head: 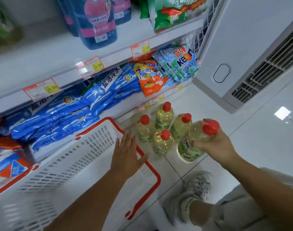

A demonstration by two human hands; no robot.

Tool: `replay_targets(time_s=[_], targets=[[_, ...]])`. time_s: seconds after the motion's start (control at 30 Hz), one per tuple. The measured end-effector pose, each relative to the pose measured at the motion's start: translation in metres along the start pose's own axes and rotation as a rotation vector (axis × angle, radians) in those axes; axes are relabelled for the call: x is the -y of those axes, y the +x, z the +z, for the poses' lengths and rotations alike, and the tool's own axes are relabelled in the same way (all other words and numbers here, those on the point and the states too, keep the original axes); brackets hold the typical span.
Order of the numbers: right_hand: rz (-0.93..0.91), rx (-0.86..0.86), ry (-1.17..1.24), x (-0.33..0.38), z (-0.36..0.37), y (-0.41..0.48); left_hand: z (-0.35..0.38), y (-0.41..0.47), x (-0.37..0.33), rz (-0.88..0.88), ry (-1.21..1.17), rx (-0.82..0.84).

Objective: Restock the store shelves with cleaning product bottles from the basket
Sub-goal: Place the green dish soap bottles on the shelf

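Note:
My right hand [215,144] grips a yellow cleaning bottle [194,140] with a red cap, held tilted just above the floor. Beside it, several matching bottles [162,124] stand upright on the white floor in front of the lowest shelf. My left hand [127,155] hovers with straight fingers over the right rim of the white basket [72,164], which has red handles; whether it touches the rim I cannot tell. The basket's inside looks bare where I see it.
Shelves [59,70] on the left hold blue detergent bags [59,114], orange and Keon bags [177,64], with red price tags. A white air-conditioner unit [242,55] stands to the right. My grey shoe [189,197] rests on the tiled floor below the bottles.

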State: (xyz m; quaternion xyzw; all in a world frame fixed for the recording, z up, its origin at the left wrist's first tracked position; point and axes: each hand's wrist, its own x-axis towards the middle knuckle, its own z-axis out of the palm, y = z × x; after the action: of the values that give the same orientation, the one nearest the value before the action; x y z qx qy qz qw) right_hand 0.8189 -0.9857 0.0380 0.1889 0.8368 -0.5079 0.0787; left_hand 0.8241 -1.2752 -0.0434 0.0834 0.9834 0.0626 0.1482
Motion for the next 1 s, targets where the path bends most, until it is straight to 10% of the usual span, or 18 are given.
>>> replay_targets(time_s=[0.67, 0.83, 1.0], targets=[[0.131, 0.015, -0.067, -0.061, 0.067, 0.023, -0.011, 0.0, 0.008, 0.004, -0.088, 0.096], [-0.24, -0.227, -0.202, -0.001, 0.064, -0.014, -0.068, -0.018, 0.039, 0.015, -0.231, -0.184], [-0.646, -0.106, -0.128, 0.096, 0.111, -0.02, -0.145, -0.029, 0.107, 0.004, -0.244, -0.65]])
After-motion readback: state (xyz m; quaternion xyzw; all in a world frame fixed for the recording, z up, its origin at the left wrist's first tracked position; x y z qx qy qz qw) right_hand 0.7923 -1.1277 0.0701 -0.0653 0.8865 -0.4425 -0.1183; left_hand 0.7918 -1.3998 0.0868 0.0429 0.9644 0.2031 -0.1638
